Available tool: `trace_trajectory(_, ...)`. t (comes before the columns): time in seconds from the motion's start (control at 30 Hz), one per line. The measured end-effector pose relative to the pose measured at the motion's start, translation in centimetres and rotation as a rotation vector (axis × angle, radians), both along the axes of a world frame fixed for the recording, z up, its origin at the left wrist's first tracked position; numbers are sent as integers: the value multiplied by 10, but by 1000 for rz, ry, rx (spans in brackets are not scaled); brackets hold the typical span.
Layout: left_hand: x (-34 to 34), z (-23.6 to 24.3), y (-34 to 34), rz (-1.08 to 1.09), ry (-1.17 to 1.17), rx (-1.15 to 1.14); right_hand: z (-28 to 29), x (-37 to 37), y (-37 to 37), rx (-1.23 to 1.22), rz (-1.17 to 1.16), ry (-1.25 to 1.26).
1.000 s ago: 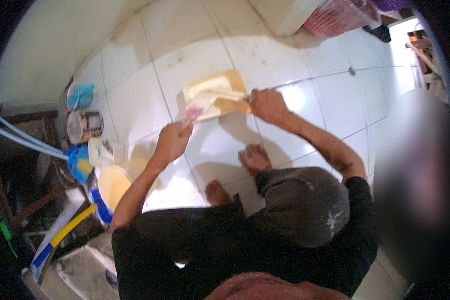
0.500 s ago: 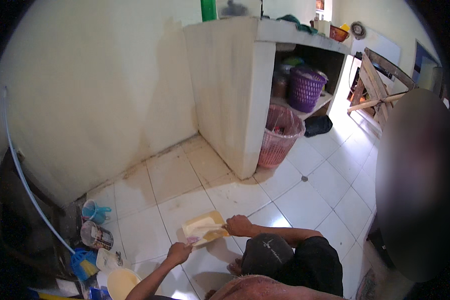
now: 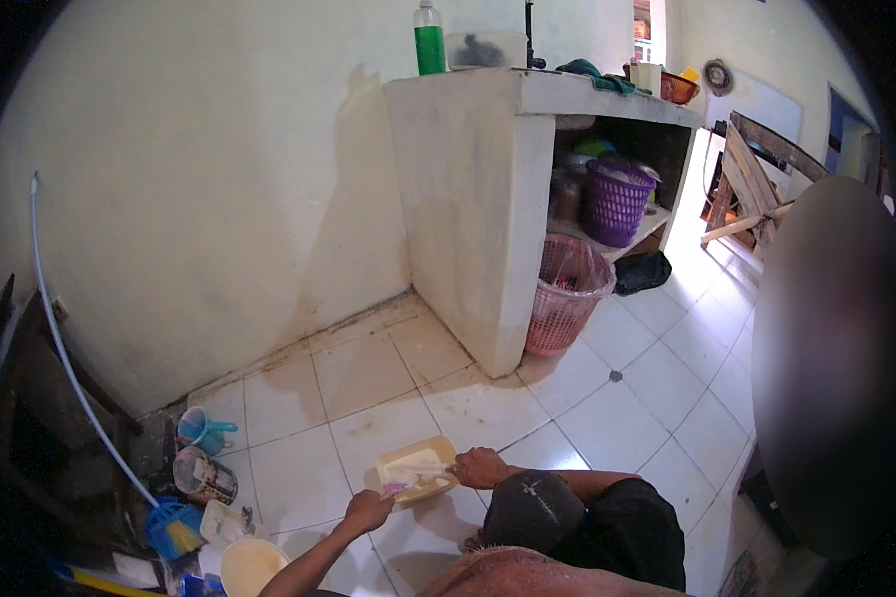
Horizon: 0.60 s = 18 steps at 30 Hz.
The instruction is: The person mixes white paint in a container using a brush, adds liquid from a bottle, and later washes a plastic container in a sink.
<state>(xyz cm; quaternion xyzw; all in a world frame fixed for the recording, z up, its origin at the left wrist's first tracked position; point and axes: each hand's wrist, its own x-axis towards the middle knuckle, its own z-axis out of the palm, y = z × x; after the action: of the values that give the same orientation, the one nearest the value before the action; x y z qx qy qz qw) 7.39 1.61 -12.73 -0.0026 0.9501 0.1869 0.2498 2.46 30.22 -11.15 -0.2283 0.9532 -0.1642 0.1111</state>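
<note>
A shallow pale-yellow tray (image 3: 438,448) sits low over the white floor tiles, with whitish stuff inside. My left hand (image 3: 369,510) is closed at its near left corner, seemingly gripping the rim; a small pinkish thing (image 3: 396,489) shows just beyond the fingers. At the tray's right end, my right hand (image 3: 481,467) is closed, knuckles up. A pale strip runs from its fingers across the tray, too blurred to name. Between and below my arms are my knees in dark cloth (image 3: 534,512), one bearing a light mark.
To the left stand a blue dipper (image 3: 204,429), a printed tub (image 3: 204,476), a cream bucket (image 3: 249,565) and a blue broom (image 3: 174,527). A concrete counter (image 3: 458,199) rises ahead, with a pink basket (image 3: 567,308) beside it. A blurred shape (image 3: 831,368) fills the right side.
The whole view has shifted, so the counter, tray and floor things sit lower in the picture. Both hands keep their places at the tray.
</note>
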Motion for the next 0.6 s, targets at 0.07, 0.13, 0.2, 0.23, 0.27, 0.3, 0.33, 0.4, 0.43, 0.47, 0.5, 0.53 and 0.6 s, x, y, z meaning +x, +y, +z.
trace_trajectory(0.07,-1,-10,-9,-36,-22,1,-15,-8,-2,2,29,58)
trace_trajectory(0.13,5,12,3,-36,-26,12,-29,-15,3,18,43,102)
trace_trajectory(0.2,7,20,6,-30,-27,18,-32,-19,5,106,68,16)
trace_trajectory(0.23,7,18,2,-36,-7,3,-30,-19,4,103,69,9)
trace_trajectory(0.27,6,16,-2,-43,14,-11,-27,-19,4,59,60,91)
trace_trajectory(0.3,6,14,-4,-45,3,-9,-23,-18,6,19,51,167)
trace_trajectory(0.33,4,12,-6,-46,5,-21,-20,-17,6,0,33,190)
trace_trajectory(0.4,5,19,-1,-43,10,-11,-4,-10,6,1,29,113)
trace_trajectory(0.43,6,22,-1,-48,-3,-14,4,-6,3,-6,27,46)
trace_trajectory(0.47,7,23,0,-24,-2,-7,7,-5,-2,-9,21,34)
trace_trajectory(0.5,7,22,3,-9,-2,7,8,-3,-5,-8,11,6)
trace_trajectory(0.53,9,23,4,-23,-14,11,8,0,-6,-7,1,-21)
trace_trajectory(0.6,9,27,3,43,-38,38,0,2,-5,6,-1,-17)
